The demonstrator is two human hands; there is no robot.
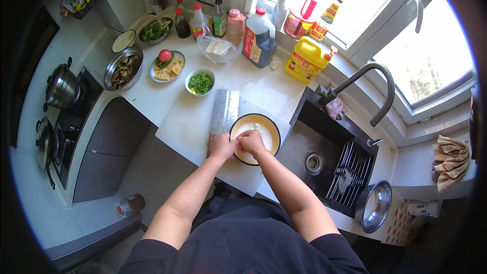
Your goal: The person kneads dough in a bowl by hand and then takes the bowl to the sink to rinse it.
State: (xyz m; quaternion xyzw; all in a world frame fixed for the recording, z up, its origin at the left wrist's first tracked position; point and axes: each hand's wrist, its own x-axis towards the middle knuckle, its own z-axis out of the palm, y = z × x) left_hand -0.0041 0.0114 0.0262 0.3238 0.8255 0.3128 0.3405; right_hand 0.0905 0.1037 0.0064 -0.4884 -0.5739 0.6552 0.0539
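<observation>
One round, cream-coloured bowl with a dark rim [274,136] sits on a flat white board [185,122], bare left hand [222,147] and bare right hand [251,142] meeting in narrow pinches over its left side (anything gripped: cannot tell), best kept low, inside the rim.

Black sink [304,144]: faucet [389,89] at its far side, rack [350,175] inside its right part. Yellow jug [304,63] just behind sink's far left corner, dark jug [259,40] further left. Steel bowl [376,206] beside sink's near right corner; beige cloth [451,160] farther right. Pot [62,86] on stove [85,109], well left of sink.
</observation>
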